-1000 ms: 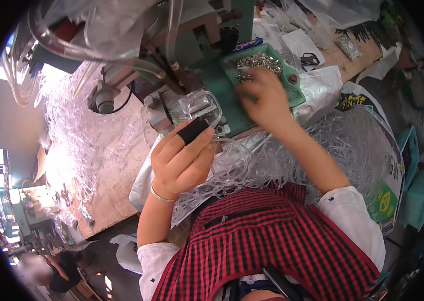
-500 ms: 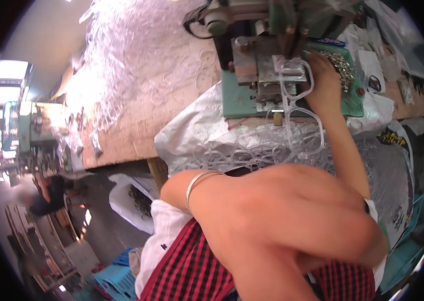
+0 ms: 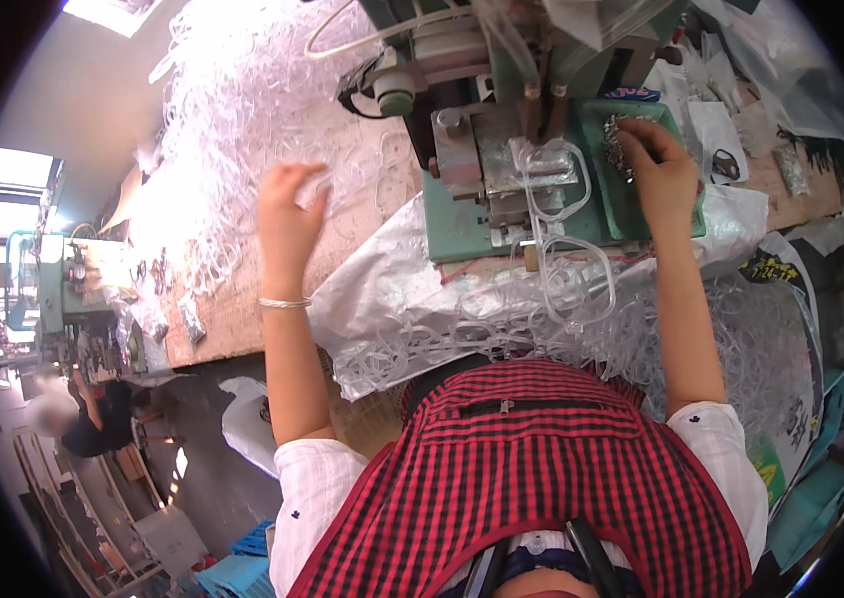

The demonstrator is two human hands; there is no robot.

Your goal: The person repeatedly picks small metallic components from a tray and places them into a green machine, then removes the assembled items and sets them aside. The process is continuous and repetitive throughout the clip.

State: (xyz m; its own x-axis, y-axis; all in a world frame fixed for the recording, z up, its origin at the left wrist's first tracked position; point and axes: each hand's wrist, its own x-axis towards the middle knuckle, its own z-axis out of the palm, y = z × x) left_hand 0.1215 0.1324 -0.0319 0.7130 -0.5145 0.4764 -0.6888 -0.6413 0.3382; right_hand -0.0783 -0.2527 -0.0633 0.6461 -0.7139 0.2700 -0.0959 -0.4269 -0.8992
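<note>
A clear plastic eyeglass frame (image 3: pixel 581 276) rests on the metal fixture (image 3: pixel 526 169) of a green bench machine (image 3: pixel 442 231), one rim hanging over its front edge. My left hand (image 3: pixel 285 224) is raised over the wooden table beside a large heap of clear frames. Its fingers bend slightly with the thumb apart, and I see nothing in them. At the right, my right hand (image 3: pixel 666 174) dips its fingertips into small silvery metal parts (image 3: pixel 616 149) in a green tray (image 3: pixel 686 214). Thumb and forefinger are pinched together; whatever lies between them is too small to make out.
The heap of clear frames (image 3: pixel 232 120) covers the table's far left. More frames (image 3: pixel 442 334) lie on white plastic sheeting at my lap. Black scissors (image 3: pixel 726 164) lie right of the tray. Another person (image 3: pixel 98 419) works at the far left.
My left hand has swung from across my body at the lower right to the heap at the left. My right hand has shifted from beside the fixture into the metal parts.
</note>
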